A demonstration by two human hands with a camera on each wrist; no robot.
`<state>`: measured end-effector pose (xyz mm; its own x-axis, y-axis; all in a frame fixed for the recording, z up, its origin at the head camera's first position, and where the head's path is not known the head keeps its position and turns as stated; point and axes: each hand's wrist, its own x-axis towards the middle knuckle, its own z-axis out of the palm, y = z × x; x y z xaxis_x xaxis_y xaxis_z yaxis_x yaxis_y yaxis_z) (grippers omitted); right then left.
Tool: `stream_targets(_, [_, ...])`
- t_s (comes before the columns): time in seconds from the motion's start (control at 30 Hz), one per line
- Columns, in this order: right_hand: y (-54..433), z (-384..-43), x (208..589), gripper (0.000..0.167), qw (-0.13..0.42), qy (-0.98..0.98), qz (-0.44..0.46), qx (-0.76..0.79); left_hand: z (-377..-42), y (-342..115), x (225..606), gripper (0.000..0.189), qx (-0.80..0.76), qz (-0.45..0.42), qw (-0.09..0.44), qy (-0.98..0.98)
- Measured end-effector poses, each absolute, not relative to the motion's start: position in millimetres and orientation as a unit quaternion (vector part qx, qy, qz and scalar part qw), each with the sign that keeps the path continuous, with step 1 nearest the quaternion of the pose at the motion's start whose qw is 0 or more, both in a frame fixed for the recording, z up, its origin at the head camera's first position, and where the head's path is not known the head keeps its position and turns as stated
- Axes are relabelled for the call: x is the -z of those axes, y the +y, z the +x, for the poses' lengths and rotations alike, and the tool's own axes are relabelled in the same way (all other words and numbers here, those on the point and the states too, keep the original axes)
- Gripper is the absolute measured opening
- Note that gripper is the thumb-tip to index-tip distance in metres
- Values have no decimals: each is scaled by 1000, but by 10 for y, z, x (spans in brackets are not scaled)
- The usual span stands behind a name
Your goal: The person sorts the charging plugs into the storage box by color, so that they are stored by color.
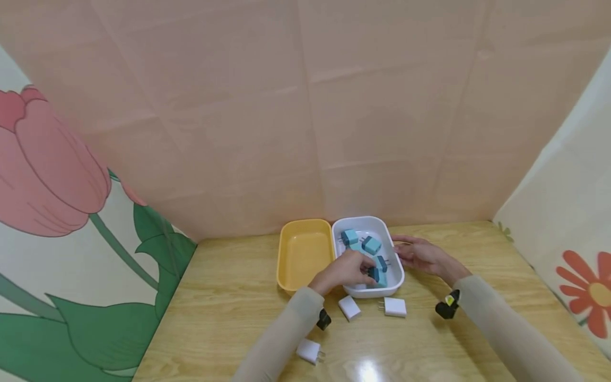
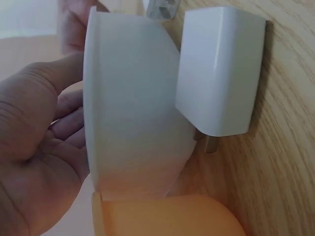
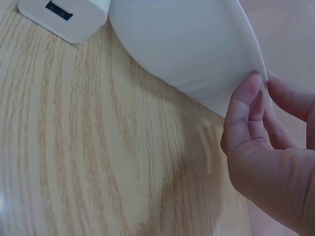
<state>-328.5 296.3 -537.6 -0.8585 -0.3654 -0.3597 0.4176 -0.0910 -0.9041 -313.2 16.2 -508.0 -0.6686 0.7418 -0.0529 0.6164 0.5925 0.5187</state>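
A white plastic box holds several blue plug chargers. My left hand reaches over its near left rim, thumb and fingers around a blue charger with a dark face. In the left wrist view the box wall hides the fingertips of that hand. My right hand is at the box's right side. The right wrist view shows this hand pinching the rim, with fingertips against the outer wall.
Left of the white box stands a yellow box, side by side with it. White plug chargers lie on the wooden table in front: one close to the box, another to its right, a third nearer me. A pinkish-brown sheet hangs behind.
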Motion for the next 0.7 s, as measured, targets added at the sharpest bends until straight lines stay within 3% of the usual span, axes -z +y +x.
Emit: stream_targets(0.7, [2956, -3263, 5346, 67, 266, 640, 30, 720, -3154, -164, 4980, 40, -407, 305, 140, 850])
